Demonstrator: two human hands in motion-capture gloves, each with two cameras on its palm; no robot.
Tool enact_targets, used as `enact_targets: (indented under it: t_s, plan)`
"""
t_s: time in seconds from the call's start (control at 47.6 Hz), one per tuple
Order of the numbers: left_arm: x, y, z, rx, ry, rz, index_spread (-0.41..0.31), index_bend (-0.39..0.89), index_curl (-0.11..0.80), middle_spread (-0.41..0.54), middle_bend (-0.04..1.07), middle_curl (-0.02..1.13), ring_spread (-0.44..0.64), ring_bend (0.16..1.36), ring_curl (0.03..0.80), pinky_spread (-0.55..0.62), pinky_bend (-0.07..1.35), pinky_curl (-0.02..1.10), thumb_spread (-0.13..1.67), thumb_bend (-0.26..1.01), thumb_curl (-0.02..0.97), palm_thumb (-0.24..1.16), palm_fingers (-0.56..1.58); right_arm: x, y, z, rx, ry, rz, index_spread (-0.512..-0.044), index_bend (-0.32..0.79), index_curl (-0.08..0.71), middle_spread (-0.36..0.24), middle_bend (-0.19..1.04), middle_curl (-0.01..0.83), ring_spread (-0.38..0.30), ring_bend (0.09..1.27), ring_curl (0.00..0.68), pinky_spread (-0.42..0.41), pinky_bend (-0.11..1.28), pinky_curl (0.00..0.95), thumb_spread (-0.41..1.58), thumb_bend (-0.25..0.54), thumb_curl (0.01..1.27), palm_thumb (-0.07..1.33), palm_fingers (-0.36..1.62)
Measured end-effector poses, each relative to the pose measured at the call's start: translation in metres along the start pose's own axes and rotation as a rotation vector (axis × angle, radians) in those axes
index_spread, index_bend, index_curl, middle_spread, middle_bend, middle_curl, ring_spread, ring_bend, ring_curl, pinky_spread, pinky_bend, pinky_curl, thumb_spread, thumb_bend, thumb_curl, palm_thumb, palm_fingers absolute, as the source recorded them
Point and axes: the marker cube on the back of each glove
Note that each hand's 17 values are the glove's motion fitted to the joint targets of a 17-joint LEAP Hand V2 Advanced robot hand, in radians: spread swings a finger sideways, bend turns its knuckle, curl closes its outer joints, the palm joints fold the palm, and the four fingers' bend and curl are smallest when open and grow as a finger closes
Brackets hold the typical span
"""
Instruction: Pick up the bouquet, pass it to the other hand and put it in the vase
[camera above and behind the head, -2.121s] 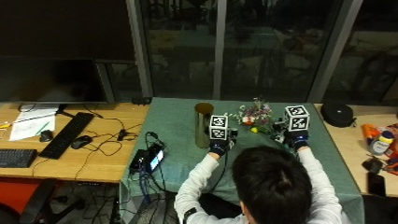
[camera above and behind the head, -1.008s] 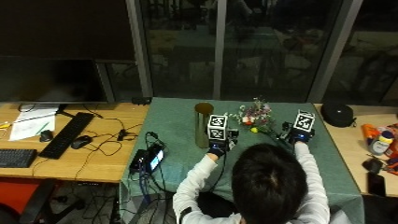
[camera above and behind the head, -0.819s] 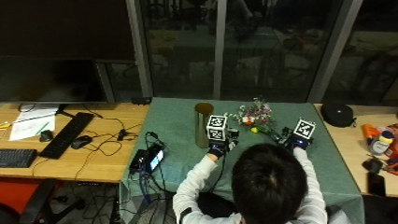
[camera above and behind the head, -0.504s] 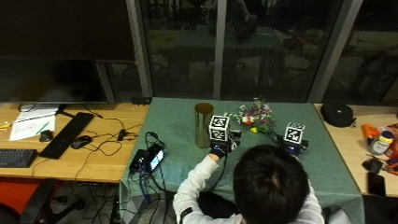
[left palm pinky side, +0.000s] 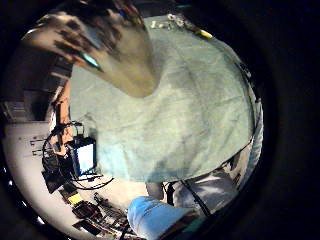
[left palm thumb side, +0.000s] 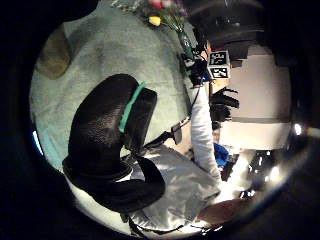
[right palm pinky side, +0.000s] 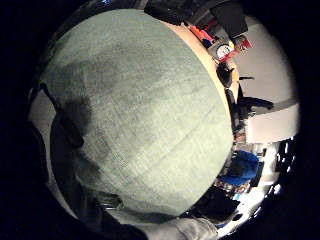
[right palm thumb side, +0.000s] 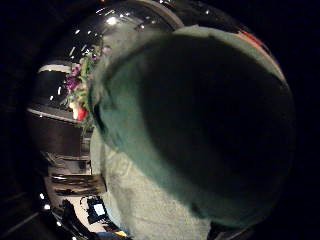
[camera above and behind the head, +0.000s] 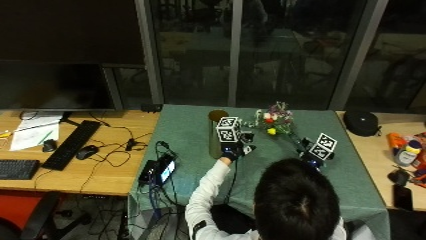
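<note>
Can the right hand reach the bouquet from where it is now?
Probably yes. The right hand is just beside the stem end of the bouquet on the green tablecloth, and nothing lies between them.

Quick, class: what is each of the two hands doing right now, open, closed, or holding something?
Left hand: fingers curled, holding nothing, beside the vase.
Right hand: fingers cannot be told; bouquet lies on the green cloth.

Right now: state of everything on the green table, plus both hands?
bouquet: lying on the green cloth, not in the vase; stems point toward the right hand.
vase: upright, no flowers in it, beside the left hand.
left hand: holds nothing, fingers curled, next to the vase.
right hand: low over the cloth near the bouquet's stems; fingers hidden, grip not visible.
</note>
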Motion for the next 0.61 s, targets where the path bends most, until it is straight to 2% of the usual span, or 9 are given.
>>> enact_targets:
  t_s: [0.063, 0.126, 0.189, 0.21, 0.231, 0.252, 0.336, 0.441, 0.609]
  plan:
    - [-0.002, -0.004, -0.006, -0.029, 0.052, -0.043, -0.079, 0.27, 0.429, 0.176, 0.16, 0.25, 0.41, 0.40, 0.246, 0.43, 0.19, 0.31, 1.23, -0.03, 0.255, 0.22, 0.32, -0.010, 0.002, -0.002, -0.032, -0.151, -0.024, -0.238, 0.42, 0.419, -0.195, 0.67, 0.587, -0.214, 0.85, 0.496, -0.290, 0.60, 0.396, 1.08, -0.025, 0.32, 0.73, 1.55]
    - [0.002, -0.014, -0.016, 0.023, 0.137, 0.002, -0.074, 0.27, 0.430, 0.178, 0.16, 0.25, 0.42, 0.39, 0.247, 0.43, 0.19, 0.30, 1.22, -0.03, 0.254, 0.21, 0.32, -0.022, 0.007, -0.010, -0.054, -0.306, -0.049, -0.237, 0.48, 0.451, -0.193, 0.71, 0.605, -0.210, 0.88, 0.511, -0.284, 0.61, 0.409, 1.07, -0.022, 0.32, 0.73, 1.53]
    - [0.008, -0.023, -0.024, 0.057, 0.227, 0.034, -0.065, 0.26, 0.428, 0.180, 0.16, 0.25, 0.42, 0.40, 0.251, 0.43, 0.18, 0.30, 1.20, -0.03, 0.255, 0.19, 0.32, -0.032, 0.002, -0.022, 0.034, -0.418, -0.074, -0.230, 0.52, 0.481, -0.188, 0.75, 0.620, -0.209, 0.90, 0.523, -0.281, 0.63, 0.422, 1.05, -0.012, 0.33, 0.77, 1.51]
    - [0.010, -0.025, -0.026, 0.065, 0.259, 0.046, -0.045, 0.22, 0.418, 0.186, 0.17, 0.25, 0.42, 0.41, 0.254, 0.43, 0.20, 0.31, 1.18, -0.03, 0.259, 0.19, 0.31, -0.033, 0.001, -0.026, 0.050, -0.437, -0.067, -0.229, 0.54, 0.492, -0.187, 0.76, 0.623, -0.205, 0.90, 0.525, -0.277, 0.64, 0.427, 1.05, 0.010, 0.34, 0.81, 1.51]
    - [0.014, -0.027, -0.030, 0.073, 0.299, 0.065, -0.046, 0.22, 0.421, 0.187, 0.17, 0.26, 0.42, 0.41, 0.254, 0.43, 0.19, 0.31, 1.18, -0.02, 0.258, 0.19, 0.32, -0.034, 0.002, -0.030, 0.049, -0.458, -0.052, -0.226, 0.55, 0.498, -0.186, 0.77, 0.626, -0.204, 0.91, 0.529, -0.276, 0.64, 0.430, 1.05, -0.002, 0.34, 0.80, 1.50]
    - [0.018, -0.029, -0.033, 0.082, 0.347, 0.089, -0.019, 0.16, 0.403, 0.210, 0.16, 0.25, 0.42, 0.43, 0.262, 0.43, 0.21, 0.32, 1.16, -0.02, 0.262, 0.20, 0.28, -0.036, 0.005, -0.035, 0.033, -0.485, -0.034, -0.226, 0.56, 0.506, -0.185, 0.77, 0.629, -0.203, 0.92, 0.532, -0.276, 0.65, 0.435, 1.03, 0.024, 0.36, 0.85, 1.49]
    - [0.036, -0.042, -0.049, 0.155, 0.530, 0.175, 0.037, 0.09, 0.372, 0.251, 0.16, 0.26, 0.43, 0.48, 0.279, 0.43, 0.26, 0.33, 1.12, -0.02, 0.274, 0.21, 0.22, -0.050, 0.016, -0.058, -0.038, -0.624, 0.003, -0.220, 0.58, 0.526, -0.182, 0.80, 0.639, -0.196, 0.94, 0.543, -0.274, 0.67, 0.449, 1.00, 0.028, 0.39, 0.91, 1.47]
    - [0.053, -0.054, -0.062, 0.222, 0.681, 0.216, 0.090, 0.07, 0.328, 0.294, 0.16, 0.26, 0.43, 0.54, 0.296, 0.44, 0.32, 0.35, 1.08, -0.02, 0.287, 0.23, 0.16, -0.070, 0.021, -0.084, -0.055, -0.792, -0.014, -0.216, 0.57, 0.539, -0.174, 0.83, 0.647, -0.193, 0.97, 0.554, -0.266, 0.69, 0.464, 0.95, 0.014, 0.43, 0.95, 1.44]
    - [0.082, -0.063, -0.071, 0.282, 0.746, 0.301, 0.148, 0.07, 0.262, 0.353, 0.18, 0.26, 0.45, 0.60, 0.310, 0.43, 0.42, 0.38, 1.04, -0.01, 0.306, 0.28, 0.07, -0.097, 0.025, -0.120, -0.079, -1.050, -0.120, -0.213, 0.56, 0.553, -0.167, 0.84, 0.650, -0.189, 1.00, 0.563, -0.262, 0.72, 0.479, 0.86, -0.015, 0.49, 0.97, 1.41]
